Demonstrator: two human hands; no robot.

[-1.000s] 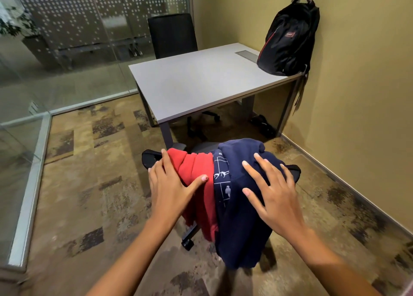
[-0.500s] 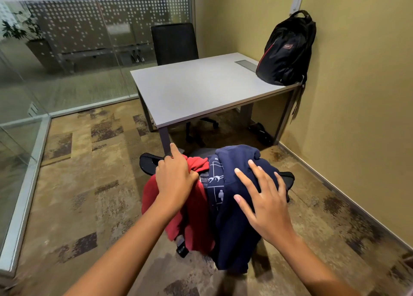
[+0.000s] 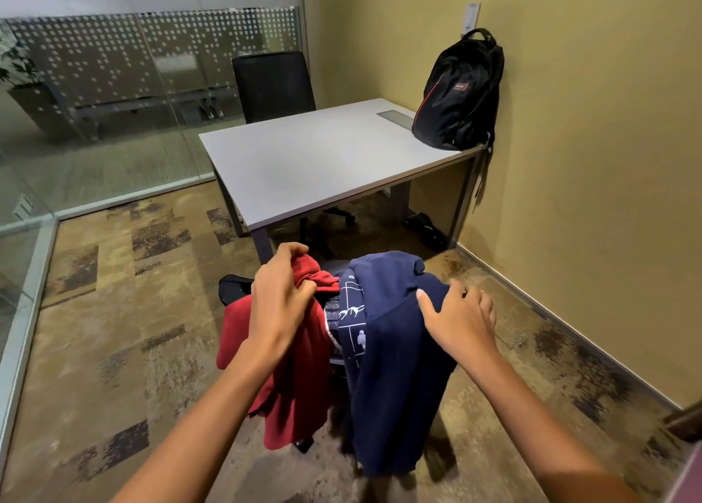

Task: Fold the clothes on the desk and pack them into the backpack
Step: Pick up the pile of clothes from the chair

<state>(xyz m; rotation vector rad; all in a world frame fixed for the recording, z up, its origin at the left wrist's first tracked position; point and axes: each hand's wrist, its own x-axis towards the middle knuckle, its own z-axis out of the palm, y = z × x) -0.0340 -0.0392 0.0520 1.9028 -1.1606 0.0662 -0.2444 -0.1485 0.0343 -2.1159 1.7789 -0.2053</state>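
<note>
A red garment (image 3: 292, 381) and a navy blue garment (image 3: 395, 369) hang over the back of an office chair (image 3: 233, 288) in front of me. My left hand (image 3: 279, 301) grips a bunched fold of the red garment at its top. My right hand (image 3: 457, 320) curls its fingers round the upper right edge of the navy garment. A third patterned dark cloth (image 3: 351, 312) shows between the two. The black backpack (image 3: 457, 92) stands upright on the far right corner of the grey desk (image 3: 304, 164), leaning on the wall.
A black chair (image 3: 273, 84) stands behind the desk. Glass partitions (image 3: 95, 96) close the left side, a yellow wall (image 3: 588, 160) the right. Patterned carpet (image 3: 114, 331) spreads between me and the desk. Something dark (image 3: 425, 229) lies under the desk.
My left hand closed on the red garment and bunched it upward. My right hand went from lying flat on the navy garment to curling round its edge. The view moved closer to the desk.
</note>
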